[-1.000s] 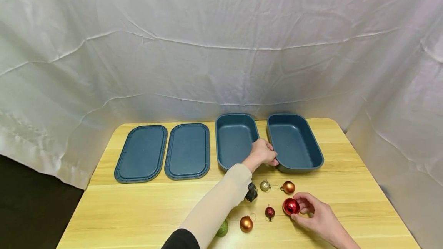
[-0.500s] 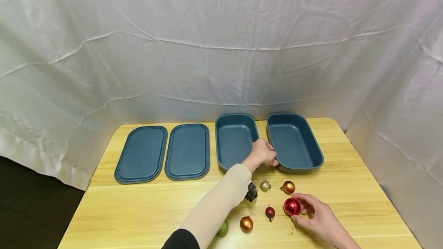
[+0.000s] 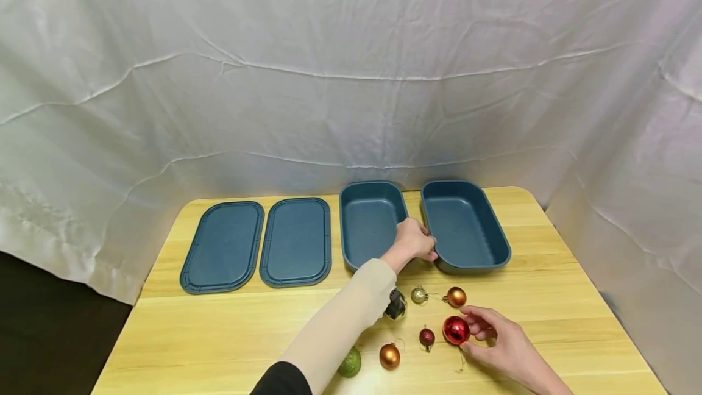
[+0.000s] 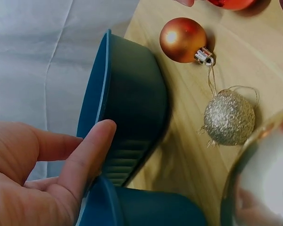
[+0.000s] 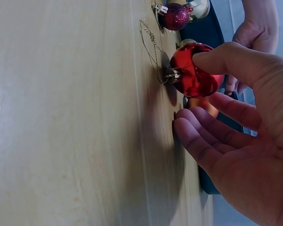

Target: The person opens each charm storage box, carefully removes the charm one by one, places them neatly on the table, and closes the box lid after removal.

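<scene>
My left hand (image 3: 415,239) pinches the near left rim of the right blue container (image 3: 463,224), thumb outside and index finger inside in the left wrist view. The left container (image 3: 370,218) stands beside it, partly behind that hand. Near the table's front right is my right hand (image 3: 501,340), its fingers loosely bent around the side of a shiny red bauble (image 3: 454,330). In the right wrist view the thumb overlaps the bauble; firm contact is hard to tell. Close by lie a dark red bauble (image 3: 426,338), a gold glitter bauble (image 3: 419,294) and an orange bauble (image 3: 456,297).
Two flat blue lids (image 3: 223,247) lie side by side on the left of the wooden table (image 3: 219,340). Another orange bauble (image 3: 389,356) and a green one (image 3: 350,362) sit near the left sleeve. A large shiny bauble (image 4: 264,174) is under the left wrist. White cloth (image 3: 351,108) hangs behind.
The red bauble has shifted slightly left relative to the right hand's fingertips, and its gold cord shows on the table. The left hand stays on the container rim.
</scene>
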Motion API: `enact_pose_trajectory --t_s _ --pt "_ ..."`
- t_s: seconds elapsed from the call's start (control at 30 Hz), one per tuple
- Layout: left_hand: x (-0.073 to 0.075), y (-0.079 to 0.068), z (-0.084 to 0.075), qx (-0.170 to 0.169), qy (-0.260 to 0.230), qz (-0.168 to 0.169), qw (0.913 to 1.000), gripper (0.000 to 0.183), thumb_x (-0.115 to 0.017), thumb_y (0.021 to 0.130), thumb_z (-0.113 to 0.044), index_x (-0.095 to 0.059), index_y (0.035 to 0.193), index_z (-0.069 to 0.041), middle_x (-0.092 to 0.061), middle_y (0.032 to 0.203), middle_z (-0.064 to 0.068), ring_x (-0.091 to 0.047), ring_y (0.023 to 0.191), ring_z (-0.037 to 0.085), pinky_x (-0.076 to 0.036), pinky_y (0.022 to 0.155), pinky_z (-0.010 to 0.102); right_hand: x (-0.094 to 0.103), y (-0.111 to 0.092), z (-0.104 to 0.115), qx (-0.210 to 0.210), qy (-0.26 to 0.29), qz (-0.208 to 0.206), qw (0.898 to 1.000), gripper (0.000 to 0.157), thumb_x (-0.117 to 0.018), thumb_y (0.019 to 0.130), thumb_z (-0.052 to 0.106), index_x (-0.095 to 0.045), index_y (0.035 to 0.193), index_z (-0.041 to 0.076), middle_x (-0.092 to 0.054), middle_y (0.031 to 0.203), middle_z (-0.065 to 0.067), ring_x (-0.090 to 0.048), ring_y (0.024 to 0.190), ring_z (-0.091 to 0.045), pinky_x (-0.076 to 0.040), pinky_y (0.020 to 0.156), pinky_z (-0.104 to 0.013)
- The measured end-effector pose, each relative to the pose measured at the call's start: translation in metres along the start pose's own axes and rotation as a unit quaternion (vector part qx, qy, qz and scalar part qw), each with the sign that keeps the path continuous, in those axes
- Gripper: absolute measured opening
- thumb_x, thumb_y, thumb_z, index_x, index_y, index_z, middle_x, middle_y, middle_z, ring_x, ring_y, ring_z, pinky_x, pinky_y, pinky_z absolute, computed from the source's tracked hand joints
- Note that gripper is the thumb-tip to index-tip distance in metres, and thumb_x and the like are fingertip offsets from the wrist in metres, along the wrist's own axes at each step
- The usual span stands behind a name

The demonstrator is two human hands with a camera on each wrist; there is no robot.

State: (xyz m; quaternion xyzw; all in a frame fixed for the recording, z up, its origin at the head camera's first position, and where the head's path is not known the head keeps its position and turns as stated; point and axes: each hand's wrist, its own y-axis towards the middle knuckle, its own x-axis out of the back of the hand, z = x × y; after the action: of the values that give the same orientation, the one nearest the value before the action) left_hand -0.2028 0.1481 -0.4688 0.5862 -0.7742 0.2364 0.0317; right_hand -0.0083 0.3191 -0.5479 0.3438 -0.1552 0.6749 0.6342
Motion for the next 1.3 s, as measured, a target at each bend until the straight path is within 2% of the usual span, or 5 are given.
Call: enact_pose_trajectory --t_s 0.23,0.47,0.67,1.0,1.3 --pt "0.006 0.001 0.002 -0.005 -0.009 -0.001 0.9999 0.027 -0.074 0.098 -0.004 -0.071 0.123 0.003 -0.072 0.094 0.018 -0.077 0.064 0.026 -0.069 0.071 0.041 0.000 0.001 0.002 -0.010 -0.001 0.011 1.000 0.056 -0.093 0.077 0.004 -0.070 0.128 0.002 -0.070 0.103 0.002 -0.063 0.082 -0.001 -0.060 0.068 -0.022" --pt "0.020 -0.006 0.006 -0.041 0.005 0.014 0.9991 0.011 -0.072 0.099 -0.007 -0.079 0.104 0.000 -0.077 0.073 0.018 -0.076 0.060 0.027 -0.068 0.072 0.047 0.007 0.002 0.006 0.008 -0.007 0.020 1.000 0.057 -0.093 0.077 0.005 -0.069 0.129 0.001 -0.069 0.102 0.001 -0.063 0.083 -0.001 -0.061 0.069 -0.022" --pt "0.046 -0.011 0.011 -0.073 0.041 0.007 0.9964 0.020 -0.066 0.099 -0.004 -0.082 0.088 -0.006 -0.075 0.066 0.010 -0.067 0.046 0.016 -0.068 0.061 0.041 0.027 0.012 0.020 0.022 -0.023 0.012 0.999 0.054 -0.090 0.080 0.002 -0.069 0.129 0.001 -0.071 0.105 -0.007 -0.066 0.087 -0.002 -0.063 0.074 -0.024" --pt "0.094 -0.009 0.026 -0.083 0.037 -0.013 0.9958 0.018 -0.063 0.102 -0.007 -0.078 0.092 -0.005 -0.080 0.089 0.017 -0.073 0.056 0.015 -0.066 0.058 0.034 0.045 0.080 0.053 -0.050 -0.006 -0.005 0.999 0.032 -0.074 0.100 0.018 -0.071 0.127 0.001 -0.077 0.108 -0.009 -0.068 0.088 0.003 -0.060 0.076 -0.018" --pt "0.131 -0.008 0.045 -0.100 0.055 -0.044 0.9925 0.017 -0.062 0.104 -0.013 -0.078 0.098 -0.009 -0.080 0.087 0.013 -0.069 0.054 0.016 -0.062 0.051 0.029 0.038 0.142 0.053 -0.101 0.071 0.032 0.992 0.039 -0.067 0.106 0.026 -0.066 0.132 -0.003 -0.076 0.111 -0.021 -0.077 0.089 -0.024 -0.067 0.076 -0.034"
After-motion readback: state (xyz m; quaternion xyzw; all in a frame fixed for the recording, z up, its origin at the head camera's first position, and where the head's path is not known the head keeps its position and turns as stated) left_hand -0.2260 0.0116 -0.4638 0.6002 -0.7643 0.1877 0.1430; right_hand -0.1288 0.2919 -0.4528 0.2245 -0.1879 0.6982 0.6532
